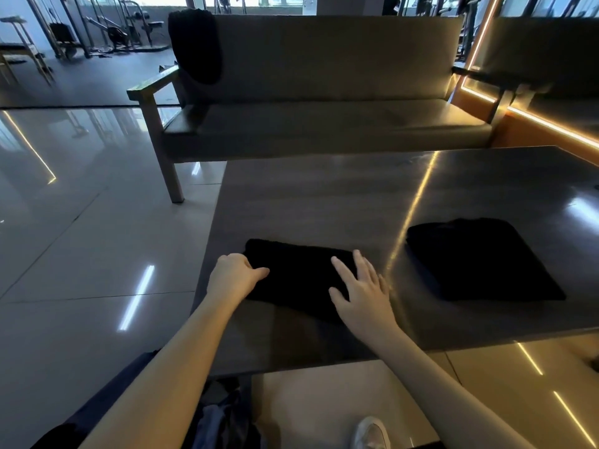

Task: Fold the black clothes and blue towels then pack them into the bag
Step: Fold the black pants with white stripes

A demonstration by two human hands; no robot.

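Left hand (235,275) grips black garment (298,280), lengthwise left-right.

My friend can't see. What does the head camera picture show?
A person folds a black garment on a dark table: the left hand grips its edge, the right hand rests flat on it. A second black garment lies folded to the right.
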